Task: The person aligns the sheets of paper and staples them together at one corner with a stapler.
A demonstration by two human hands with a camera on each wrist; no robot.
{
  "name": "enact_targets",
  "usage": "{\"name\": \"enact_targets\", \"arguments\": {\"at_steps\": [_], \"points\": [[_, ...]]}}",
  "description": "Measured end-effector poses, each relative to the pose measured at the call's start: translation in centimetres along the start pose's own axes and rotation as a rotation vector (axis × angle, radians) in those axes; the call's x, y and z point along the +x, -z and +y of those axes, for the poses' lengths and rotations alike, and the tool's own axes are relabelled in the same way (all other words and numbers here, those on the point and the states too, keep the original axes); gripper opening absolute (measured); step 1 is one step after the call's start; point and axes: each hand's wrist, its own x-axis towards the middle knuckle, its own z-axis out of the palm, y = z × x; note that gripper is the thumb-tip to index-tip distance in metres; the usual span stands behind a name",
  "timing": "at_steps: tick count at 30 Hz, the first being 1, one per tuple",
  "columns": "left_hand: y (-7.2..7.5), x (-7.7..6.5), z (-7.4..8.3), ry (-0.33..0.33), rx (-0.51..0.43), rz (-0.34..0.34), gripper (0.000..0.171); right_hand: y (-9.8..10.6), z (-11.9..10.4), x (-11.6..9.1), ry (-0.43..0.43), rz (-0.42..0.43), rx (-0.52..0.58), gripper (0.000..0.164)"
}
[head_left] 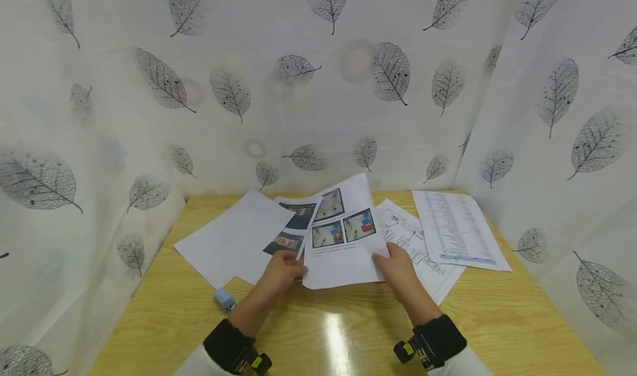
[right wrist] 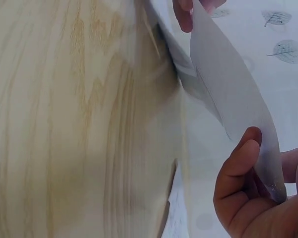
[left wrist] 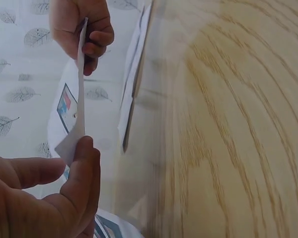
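Note:
A printed sheet of paper (head_left: 343, 260) with several colour photos is held up, tilted, over the middle of the table. At its lower right edge my right hand (head_left: 398, 268) grips it, thumb in front and curled fingers (right wrist: 238, 168) behind. My left hand (head_left: 285, 273) pinches the lower left corner between thumb and fingers (left wrist: 82, 163). Just left of this sheet is another printed page (head_left: 298, 221) with dark photos, partly hidden by its neighbours. A blank white sheet (head_left: 234, 232) overlaps that page from the left.
On the right lie a line-drawing sheet (head_left: 438, 273) and, overlapping it, a page with a printed table (head_left: 458, 229). A small light-blue object (head_left: 224, 299) sits beside my left forearm. Leaf-patterned curtains (head_left: 298, 116) enclose the wooden table (head_left: 298, 337) at the back and sides.

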Motion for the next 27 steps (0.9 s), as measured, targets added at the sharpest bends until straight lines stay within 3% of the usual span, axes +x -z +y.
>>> {"name": "enact_targets", "arguments": {"at_steps": [4, 8, 12, 18, 23, 27], "points": [[-0.9, 0.2, 0.4, -0.011, -0.091, -0.06, 0.068, 1.6, 0.1, -1.2, -0.022, -0.005, 0.042, 0.066], [-1.5, 0.2, 0.9, -0.04, -0.094, -0.105, 0.065, 2.7, 0.4, -2.4, -0.026, -0.003, 0.046, 0.068], [-1.9, 0.1, 1.5, -0.076, -0.057, -0.1, 0.057, 3.2, 0.9, -3.5, -0.025, -0.014, 0.064, 0.061], [-1.1, -1.1, 1.4, -0.109, 0.028, -0.092, 0.051, 3.3, 1.3, -4.1, -0.016, -0.027, 0.101, 0.051], [-0.2, -2.9, 0.3, -0.088, 0.093, -0.145, 0.053, 3.4, 1.9, -3.7, -0.057, -0.042, 0.122, 0.045], [0.4, -3.8, -1.0, -0.06, 0.143, -0.182, 0.054, 2.5, 2.9, -3.2, -0.046, -0.063, 0.077, 0.036]]}}
